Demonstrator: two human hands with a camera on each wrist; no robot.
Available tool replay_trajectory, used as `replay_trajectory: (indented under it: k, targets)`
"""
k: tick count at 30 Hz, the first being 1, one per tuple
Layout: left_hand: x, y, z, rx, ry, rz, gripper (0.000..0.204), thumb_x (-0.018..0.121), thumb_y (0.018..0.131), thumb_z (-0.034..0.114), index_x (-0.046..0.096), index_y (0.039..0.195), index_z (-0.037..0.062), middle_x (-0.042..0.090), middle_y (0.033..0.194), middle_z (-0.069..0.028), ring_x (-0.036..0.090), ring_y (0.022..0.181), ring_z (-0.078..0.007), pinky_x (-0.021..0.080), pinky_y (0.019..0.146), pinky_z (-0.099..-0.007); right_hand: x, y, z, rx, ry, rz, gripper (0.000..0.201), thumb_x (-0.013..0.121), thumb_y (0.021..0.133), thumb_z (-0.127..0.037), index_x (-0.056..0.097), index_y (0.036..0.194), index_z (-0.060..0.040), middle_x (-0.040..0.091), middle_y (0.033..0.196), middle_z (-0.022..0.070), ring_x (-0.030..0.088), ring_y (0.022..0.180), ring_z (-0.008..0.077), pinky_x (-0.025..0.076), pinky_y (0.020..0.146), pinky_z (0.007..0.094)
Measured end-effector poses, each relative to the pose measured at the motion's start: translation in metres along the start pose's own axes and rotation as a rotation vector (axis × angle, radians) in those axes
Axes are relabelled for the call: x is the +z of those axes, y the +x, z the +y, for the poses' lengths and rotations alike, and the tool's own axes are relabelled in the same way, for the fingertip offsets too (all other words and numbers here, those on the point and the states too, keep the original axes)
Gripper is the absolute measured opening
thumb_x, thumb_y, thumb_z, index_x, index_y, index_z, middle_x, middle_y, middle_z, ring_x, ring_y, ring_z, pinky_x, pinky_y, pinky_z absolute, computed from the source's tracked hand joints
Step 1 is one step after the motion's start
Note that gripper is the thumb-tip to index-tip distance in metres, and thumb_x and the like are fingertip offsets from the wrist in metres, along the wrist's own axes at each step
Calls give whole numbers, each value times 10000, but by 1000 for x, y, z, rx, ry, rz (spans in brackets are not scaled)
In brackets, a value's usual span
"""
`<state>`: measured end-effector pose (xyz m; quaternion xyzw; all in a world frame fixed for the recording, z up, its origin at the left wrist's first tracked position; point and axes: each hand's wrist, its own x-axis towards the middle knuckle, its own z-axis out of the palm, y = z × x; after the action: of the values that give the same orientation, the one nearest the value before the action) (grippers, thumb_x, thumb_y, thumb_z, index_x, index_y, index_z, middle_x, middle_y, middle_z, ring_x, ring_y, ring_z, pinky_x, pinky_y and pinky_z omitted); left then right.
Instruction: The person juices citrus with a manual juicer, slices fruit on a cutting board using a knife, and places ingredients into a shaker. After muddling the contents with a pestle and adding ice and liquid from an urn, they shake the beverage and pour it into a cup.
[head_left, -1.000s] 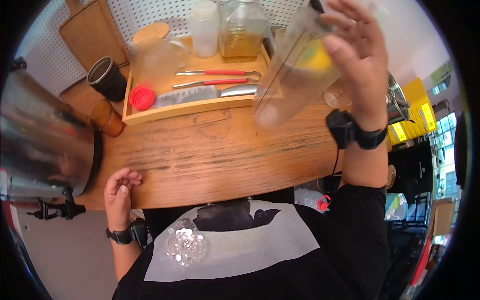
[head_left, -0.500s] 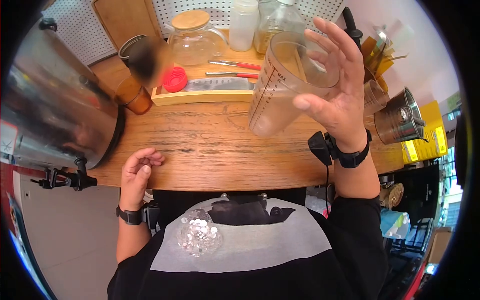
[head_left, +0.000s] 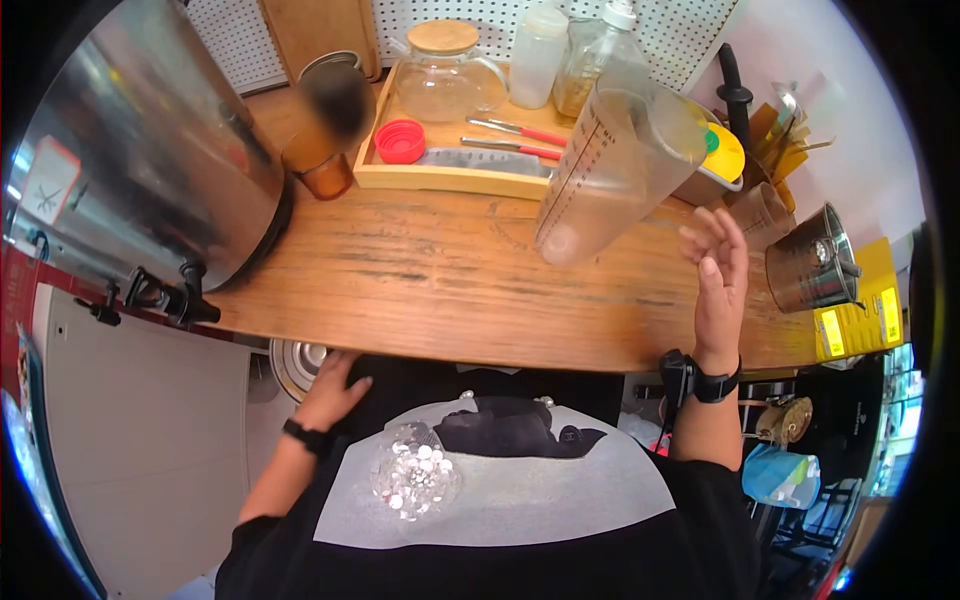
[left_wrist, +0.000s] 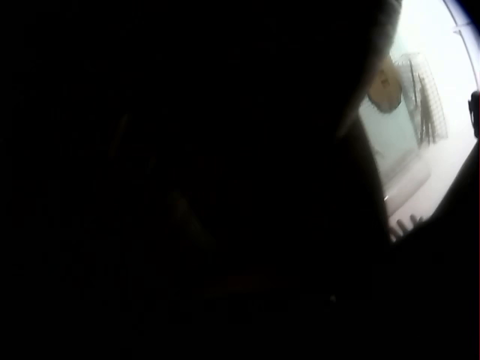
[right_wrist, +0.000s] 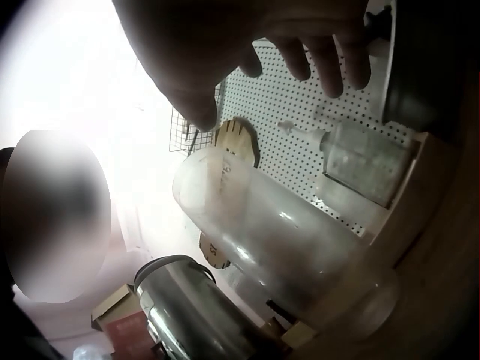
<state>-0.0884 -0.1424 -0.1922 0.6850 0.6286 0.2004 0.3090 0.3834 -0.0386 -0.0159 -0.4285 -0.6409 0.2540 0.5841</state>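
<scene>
Hovering with fingers spread apart, the right hand [head_left: 716, 262] grips nothing; the measuring cup [head_left: 618, 172] stands just beside it, left hand [head_left: 333, 388] relaxed below the counter [head_left: 420, 290].

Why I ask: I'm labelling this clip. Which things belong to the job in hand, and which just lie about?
In hand: measuring cup, tilted over the counter; right hand, open beside it, apart; left hand, below the counter by a steel bowl.
Lying about: wooden tray, glass teapot, red lid, steel urn, steel pot.

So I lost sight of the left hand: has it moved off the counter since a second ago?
Yes. The left hand has dropped below the wooden counter edge, toward the person's body.
</scene>
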Motion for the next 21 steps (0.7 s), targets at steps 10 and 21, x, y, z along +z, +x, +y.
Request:
replay_trajectory:
  k: [10,21]
  targets:
    - [40,46,-17,393,288,52,131,609,861,134,671,880,20,661,904,-165,609,885,-375,474,834,-449,13,-108,-15,395,202,-331,373,637,888,-122,561,1226,14,608,1177,114,580,1071,180,441,945,315]
    - [1,7,60,159,314,-721,239,544,898,235,650,961,31,648,909,-201,630,897,-377,499,794,-436,1,-90,26,95,-347,-57,192,640,875,-109,633,1018,20,610,926,55,570,820,155,457,730,265]
